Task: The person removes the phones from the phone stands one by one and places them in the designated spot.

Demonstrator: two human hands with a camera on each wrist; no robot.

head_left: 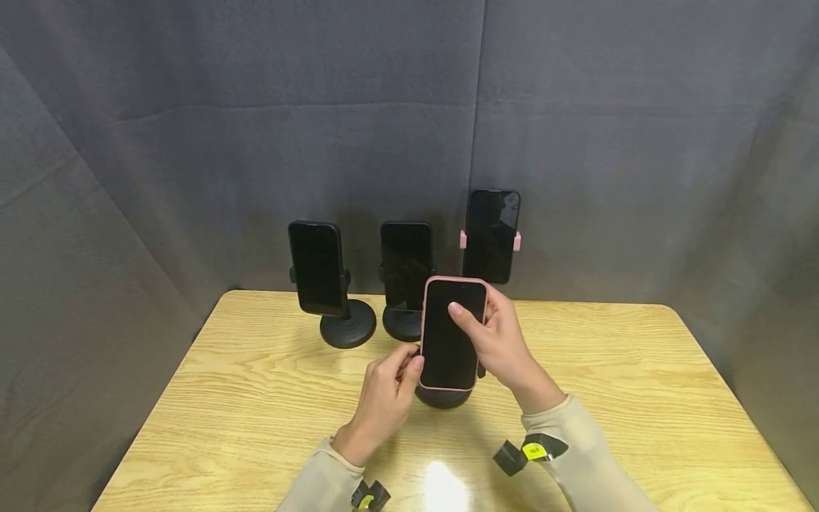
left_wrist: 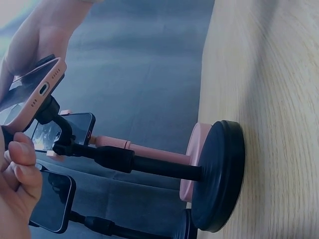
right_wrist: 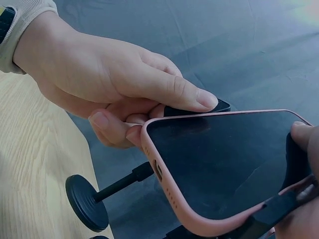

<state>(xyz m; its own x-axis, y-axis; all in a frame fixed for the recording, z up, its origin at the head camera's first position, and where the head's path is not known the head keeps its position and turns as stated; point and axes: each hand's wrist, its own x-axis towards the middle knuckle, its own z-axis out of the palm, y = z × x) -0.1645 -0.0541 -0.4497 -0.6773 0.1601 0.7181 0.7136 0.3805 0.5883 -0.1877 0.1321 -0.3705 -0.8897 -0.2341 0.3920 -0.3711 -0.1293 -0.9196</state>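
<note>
A phone in a pink case (head_left: 450,334) stands upright, screen toward me, at a black phone stand. The stand's round base (left_wrist: 219,174) and pole (left_wrist: 164,168) show in the left wrist view. My right hand (head_left: 505,345) grips the phone's upper right side, thumb over the screen and fingers behind. At the lower left edge, my left hand (head_left: 387,395) has its thumb along the side and curled fingers partly behind. Whether those fingers also touch the holder is hidden. Black clamp parts (right_wrist: 264,216) show along the phone's right edge in the right wrist view.
Behind stand two black stands with phones, a left one (head_left: 316,268) and a middle one (head_left: 407,264). A pink stand holds another phone (head_left: 491,235) at the back right. A grey curtain (head_left: 288,156) hangs behind the wooden table (head_left: 243,398).
</note>
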